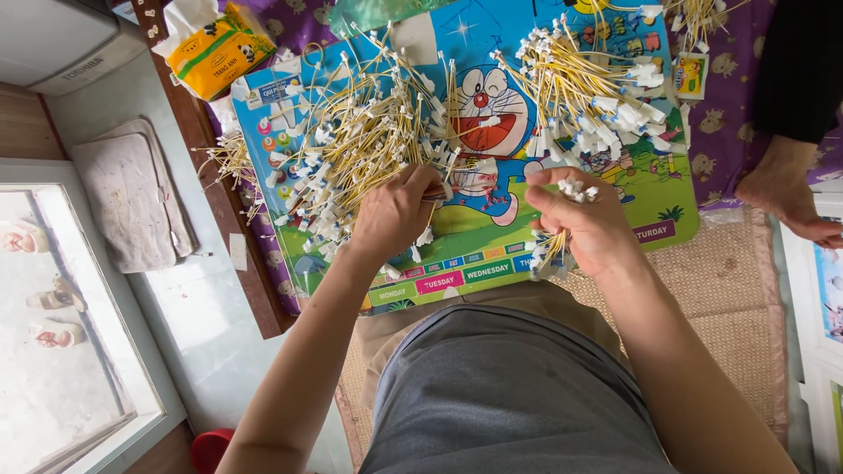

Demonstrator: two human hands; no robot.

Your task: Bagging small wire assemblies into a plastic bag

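Gripping wire bundle (562, 189), right hand (587, 226) fisted; left hand (395, 213) pinching loose wires (351, 140).

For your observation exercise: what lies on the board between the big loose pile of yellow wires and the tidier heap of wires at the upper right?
In the head view, only the board shows between the loose pile and the tidier heap: its printed blue cartoon cat face, with a few stray wire ends reaching in.

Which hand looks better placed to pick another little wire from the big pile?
Probably the left hand: its fingers already rest at the edge of the big pile of yellow wires. The right hand is full, gripping a bundle of wires.
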